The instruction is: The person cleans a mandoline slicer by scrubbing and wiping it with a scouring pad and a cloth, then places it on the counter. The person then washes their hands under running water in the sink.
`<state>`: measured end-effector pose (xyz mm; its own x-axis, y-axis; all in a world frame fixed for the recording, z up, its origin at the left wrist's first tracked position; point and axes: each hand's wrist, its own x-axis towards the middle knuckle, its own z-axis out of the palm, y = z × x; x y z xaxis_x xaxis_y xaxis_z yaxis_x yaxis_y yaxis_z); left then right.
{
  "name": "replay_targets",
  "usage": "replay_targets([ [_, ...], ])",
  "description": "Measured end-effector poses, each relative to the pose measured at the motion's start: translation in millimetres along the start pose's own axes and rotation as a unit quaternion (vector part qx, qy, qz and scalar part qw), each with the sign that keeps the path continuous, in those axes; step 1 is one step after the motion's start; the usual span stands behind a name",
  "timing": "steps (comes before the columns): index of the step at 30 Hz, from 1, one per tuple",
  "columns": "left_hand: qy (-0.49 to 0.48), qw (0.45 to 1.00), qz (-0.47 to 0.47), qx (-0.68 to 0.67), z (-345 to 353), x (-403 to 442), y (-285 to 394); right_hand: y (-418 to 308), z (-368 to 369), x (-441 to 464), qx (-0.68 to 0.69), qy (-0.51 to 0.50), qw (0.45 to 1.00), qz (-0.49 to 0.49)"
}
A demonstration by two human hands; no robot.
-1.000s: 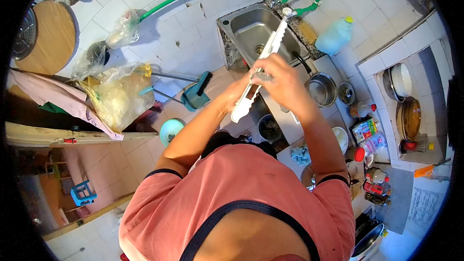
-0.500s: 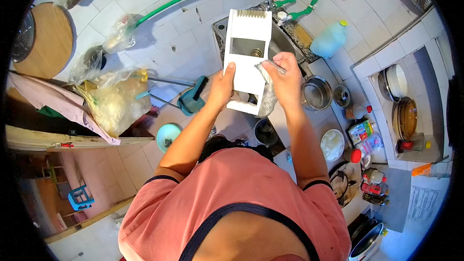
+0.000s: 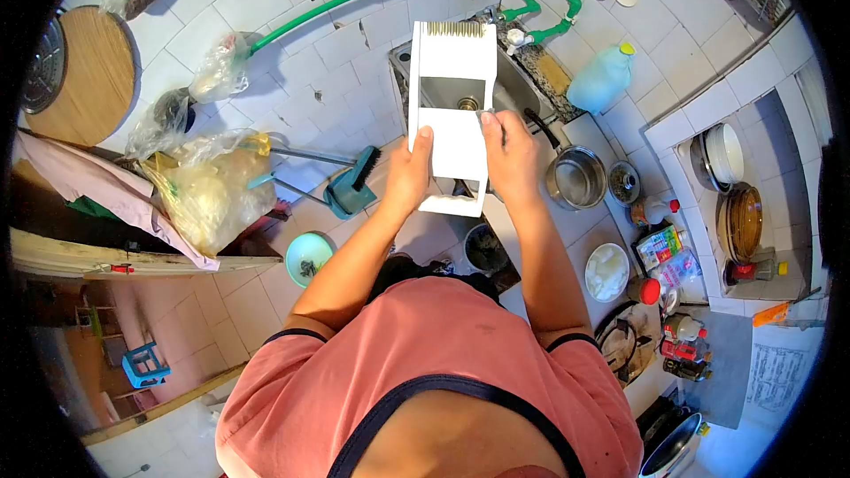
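Note:
A white mandoline slicer (image 3: pixel 458 146) is held up in front of me, tilted, with a row of metal teeth at its far end and an opening in its middle. My left hand (image 3: pixel 410 170) grips its left edge, thumb lying on the front face and fingers behind. At the right edge, my right hand (image 3: pixel 512 158) is closed, its thumb on the frame. Something small and dark shows between its fingers, too small to name. The metal sink (image 3: pixel 513 88) lies beyond the slicer, and its drain shows through the opening.
On the right counter stand a steel pot (image 3: pixel 575 179), a white bowl (image 3: pixel 607 273) with pale pieces and several bottles. A blue jug (image 3: pixel 602 78) is beside the sink. To the left are a plastic bag (image 3: pixel 217 199), a dustpan (image 3: pixel 348 195) and a green basin (image 3: pixel 309 258).
The crumpled grey wrap that hung at the slicer's right edge by my right hand is out of sight. My right hand has come lower and closed on that edge. The slicer has shifted slightly.

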<state>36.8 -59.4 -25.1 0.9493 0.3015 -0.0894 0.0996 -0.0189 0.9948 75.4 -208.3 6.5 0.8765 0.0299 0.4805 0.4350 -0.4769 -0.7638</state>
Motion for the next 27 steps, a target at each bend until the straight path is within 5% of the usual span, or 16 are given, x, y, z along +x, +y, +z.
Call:
replay_targets([
  [4, 0.018, 1.000, 0.016, 0.006, -3, 8, 8, -1, 0, -23, -0.052, -0.028, 0.998, -0.032],
  [14, -0.036, 0.999, 0.005, 0.032, 16, 2, 1, 12, -11, -10, 0.050, -0.003, 0.996, 0.068],
  [16, 0.026, 0.989, -0.132, 0.066, 15, 27, -5, 13, -6, -42, 0.066, -0.021, 0.996, 0.059],
  [17, 0.012, 0.990, -0.117, 0.084, 11, 33, -11, 23, -3, -57, 0.032, -0.042, 0.996, 0.066],
  [18, -0.008, 0.962, 0.113, 0.247, 8, 45, -42, 27, -3, -67, 0.084, -0.029, 0.993, 0.072],
  [19, 0.058, 0.850, 0.332, 0.406, 5, 57, -72, 42, 2, -74, 0.096, -0.019, 0.992, 0.073],
  [21, -0.103, 0.992, 0.077, 0.014, 28, 36, -58, 35, -14, -70, 0.068, -0.045, 0.985, 0.149],
  [22, -0.094, 0.982, -0.063, -0.153, 40, 25, -50, 44, -16, -64, 0.041, -0.030, 0.988, 0.147],
  [24, -0.118, 0.986, -0.112, -0.039, 62, -1, -48, 45, -38, -51, 0.038, 0.050, 0.981, 0.183],
  [27, -0.183, 0.979, -0.079, -0.046, 76, -14, -47, 36, -57, -44, 0.037, 0.103, 0.973, 0.201],
])
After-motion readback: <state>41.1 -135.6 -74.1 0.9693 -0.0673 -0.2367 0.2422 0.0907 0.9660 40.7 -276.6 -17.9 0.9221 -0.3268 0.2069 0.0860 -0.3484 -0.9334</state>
